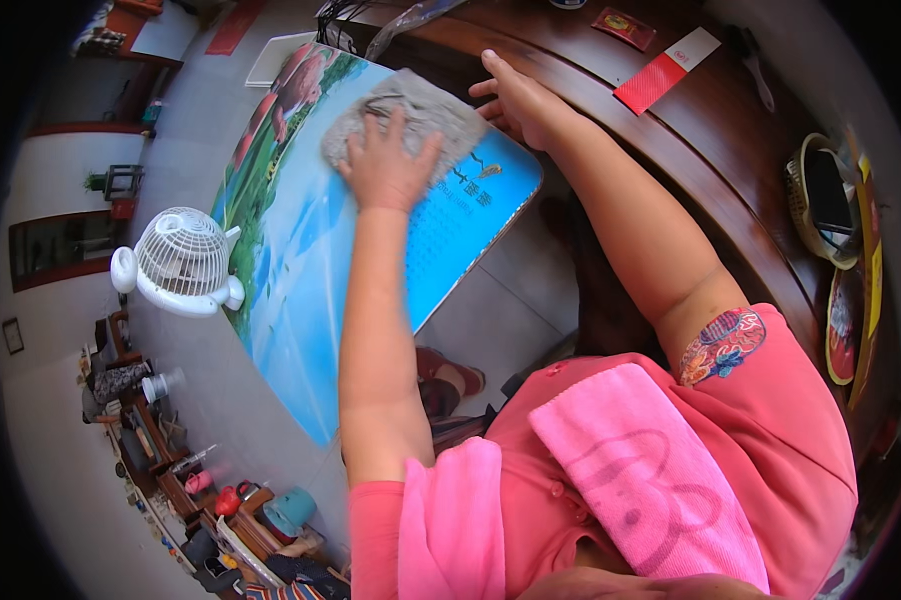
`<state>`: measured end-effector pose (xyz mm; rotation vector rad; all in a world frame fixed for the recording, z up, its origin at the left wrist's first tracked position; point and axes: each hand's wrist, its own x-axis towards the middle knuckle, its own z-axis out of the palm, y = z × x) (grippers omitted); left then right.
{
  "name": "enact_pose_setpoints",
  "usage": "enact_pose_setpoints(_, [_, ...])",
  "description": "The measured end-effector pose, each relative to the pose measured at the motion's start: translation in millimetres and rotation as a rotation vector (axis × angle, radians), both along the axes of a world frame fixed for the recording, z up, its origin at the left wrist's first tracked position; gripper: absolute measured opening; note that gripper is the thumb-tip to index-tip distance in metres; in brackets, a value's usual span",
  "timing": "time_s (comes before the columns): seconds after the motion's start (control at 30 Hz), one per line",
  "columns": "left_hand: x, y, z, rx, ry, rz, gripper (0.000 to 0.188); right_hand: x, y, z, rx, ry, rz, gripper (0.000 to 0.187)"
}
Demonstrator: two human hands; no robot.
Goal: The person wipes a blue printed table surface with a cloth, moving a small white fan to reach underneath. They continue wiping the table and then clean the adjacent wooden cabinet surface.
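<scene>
On blue poster (301, 260), crumpled grey cloth (426, 115)

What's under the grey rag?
The grey rag lies on a big blue picture board; the left hand presses on top. The picture under the rag is covered, so it can't be seen.
</scene>
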<state>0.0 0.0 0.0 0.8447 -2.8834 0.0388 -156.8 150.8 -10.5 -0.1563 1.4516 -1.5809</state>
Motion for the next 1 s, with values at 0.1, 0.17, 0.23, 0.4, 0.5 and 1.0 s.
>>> enact_pose_setpoints(0.1, [15.3,51.1,-1.6,-0.004,0.077,-0.079,0.073,-16.2,-5.5,-9.9,-0.009,-0.013,0.015,0.086])
enact_pose_setpoints(0.17, [29.4,80.7,6.1,-0.024,0.067,-0.123,0.073,-20.2,-8.1,-21.2,-0.043,-0.072,0.004,0.086])
enact_pose_setpoints(0.23, [46.3,102.7,6.4,-0.016,0.077,-0.159,0.072,-14.6,-8.1,-30.8,-0.074,-0.095,-0.039,0.084])
enact_pose_setpoints(0.4, [63.9,125.7,10.9,-0.004,0.087,-0.184,0.068,-11.9,-6.6,-34.2,-0.047,-0.042,-0.049,0.081])
enact_pose_setpoints(0.5, [56.4,118.4,10.6,-0.004,0.098,-0.18,0.065,-14.7,-4.7,-32.9,-0.067,-0.039,-0.026,0.081])
enact_pose_setpoints(1.0, [-68.1,-69.4,-1.3,-0.029,-0.052,0.136,0.066,29.9,24.2,21.9,0.031,0.749,0.058,0.076])
